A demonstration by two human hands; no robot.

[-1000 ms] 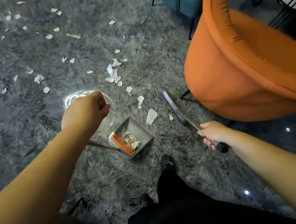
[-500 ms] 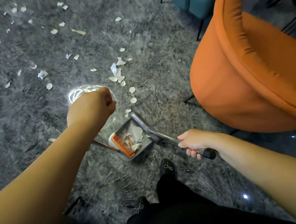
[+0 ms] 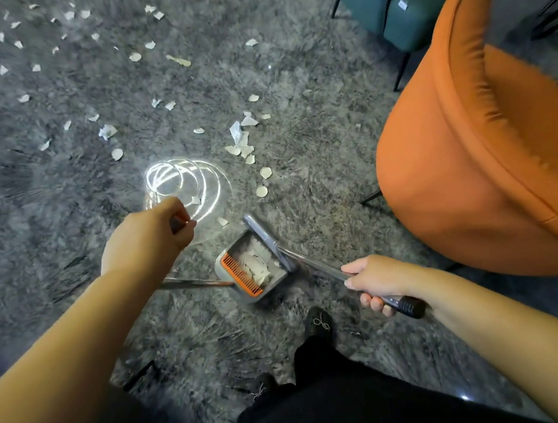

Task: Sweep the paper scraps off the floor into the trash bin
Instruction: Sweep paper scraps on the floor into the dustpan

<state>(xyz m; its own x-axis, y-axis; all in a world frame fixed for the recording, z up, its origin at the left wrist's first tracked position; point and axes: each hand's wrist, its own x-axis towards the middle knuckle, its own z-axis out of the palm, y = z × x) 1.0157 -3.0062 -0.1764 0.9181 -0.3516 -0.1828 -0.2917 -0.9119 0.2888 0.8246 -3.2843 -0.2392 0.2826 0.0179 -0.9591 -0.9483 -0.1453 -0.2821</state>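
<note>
- Right hand, arm extended forward, wraps its grip around the broom handle.
- Broom head rests across the dustpan mouth; paper scraps inside.
- Left hand curls its grip around the dustpan handle.
- Loose scraps litter the rug beyond.

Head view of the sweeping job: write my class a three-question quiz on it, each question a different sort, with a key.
1. True or false: the dustpan already holds paper scraps.
2. Which hand grips the broom handle? A left hand B right hand
3. Fill in: loose scraps still lie on the grey ____, left of the orange chair.

Key
1. True: white pieces lie beside its orange comb.
2. B; the left hand holds the dustpan's long handle.
3. Carpet.
</note>
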